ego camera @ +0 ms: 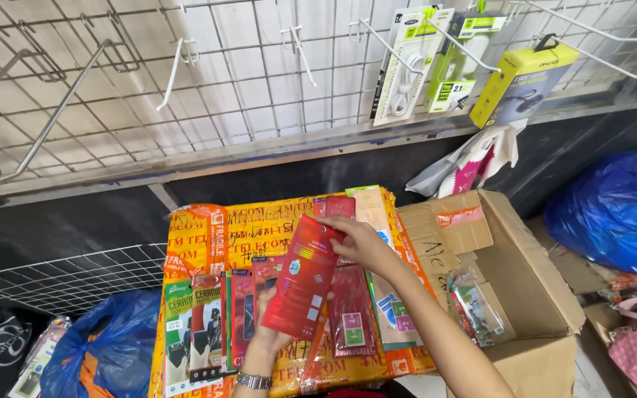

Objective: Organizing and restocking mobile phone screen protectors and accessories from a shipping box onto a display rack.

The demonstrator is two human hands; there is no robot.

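In the centre of the frame both hands hold one flat red rectangular packet (pixel 301 276), which stands tilted, its top leaning to the right. The left hand (pixel 270 335) is under the lower end of the packet; its fingers are mostly hidden behind the packet, so how far they curl I cannot tell, but they seem to support it from behind. The right hand (pixel 359 239) grips the upper right corner, the fingers closed on the edge with the thumb on the front side. A metal watch (pixel 254 381) is on the left wrist.

Below the packet lies a yellow taped parcel (pixel 208 236), which serves as the surface (more flat packets lie on it in rows). To the right is an open brown cardboard box (pixel 525 280). In the upper part of the frame is a white wire grid wall with hooks (pixel 208 81), and a yellow boxed product (pixel 523 82) hangs at the upper right. A blue plastic bag (pixel 617 214) lies at the right edge.
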